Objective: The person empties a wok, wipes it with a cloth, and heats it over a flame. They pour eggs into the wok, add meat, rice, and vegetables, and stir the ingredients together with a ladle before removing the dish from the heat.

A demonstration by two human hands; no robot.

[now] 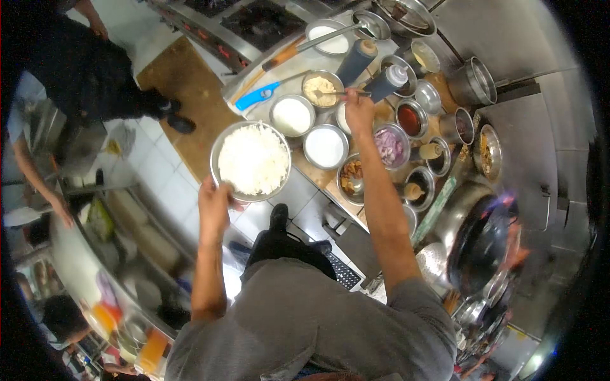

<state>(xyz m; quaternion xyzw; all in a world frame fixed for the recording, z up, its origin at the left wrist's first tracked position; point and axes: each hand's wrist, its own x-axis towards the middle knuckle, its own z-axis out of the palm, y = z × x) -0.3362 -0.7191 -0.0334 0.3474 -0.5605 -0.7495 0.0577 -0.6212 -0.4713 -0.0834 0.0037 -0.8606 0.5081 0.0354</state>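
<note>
My left hand grips the lower left rim of a metal bowl heaped with white rice. My right hand is closed on the handle of a spoon, whose other end rests in a bowl of yellowish paste or minced food. Just below that bowl stand two bowls of white powder or grains. A bowl of sliced purple onion lies to the right of my right forearm.
A wok with flames beside it is at the right. Dark squeeze bottles, a blue lighter and a ladle lie near the bowls. One person stands at the upper left; another is at the lower left.
</note>
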